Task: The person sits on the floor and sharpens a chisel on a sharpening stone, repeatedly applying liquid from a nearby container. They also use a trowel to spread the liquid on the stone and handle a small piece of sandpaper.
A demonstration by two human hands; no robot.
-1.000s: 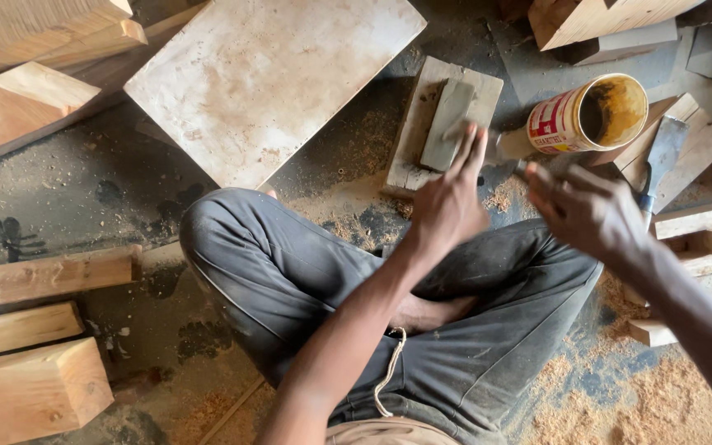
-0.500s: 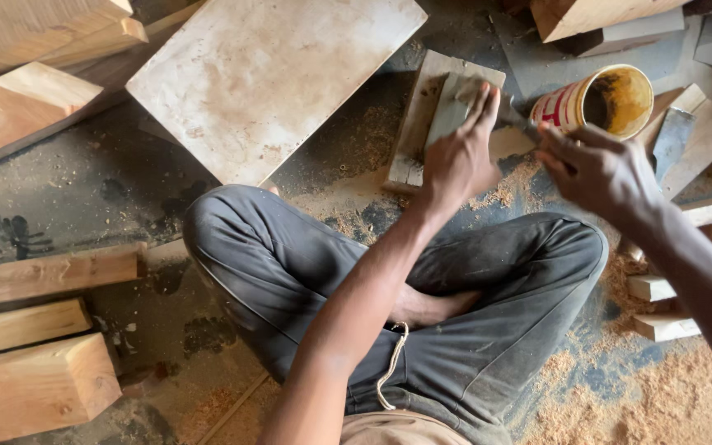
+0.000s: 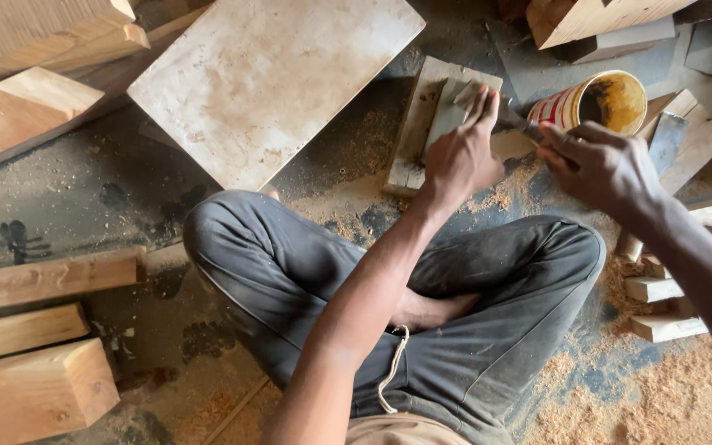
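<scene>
I sit cross-legged on a dusty floor. My left hand [image 3: 461,158] reaches forward over a grey flat stone [image 3: 441,119] that lies on a small wooden board [image 3: 409,144]. Its fingers press the front end of a thin metal tool [image 3: 517,124] down on the stone's far end. My right hand [image 3: 601,169] is closed round the tool's back end, just right of the board. The tool's tip is hidden under my left fingers.
An open tin can [image 3: 601,100] with brown contents lies on its side behind my right hand. A large pale slab [image 3: 265,78] lies at the far left of the board. Timber blocks [image 3: 39,391] are stacked at left, with offcuts [image 3: 657,288] and sawdust at right.
Both hands have moved forward. My left hand went from above my knee onto the stone, and my right hand closed in toward it with the tool.
</scene>
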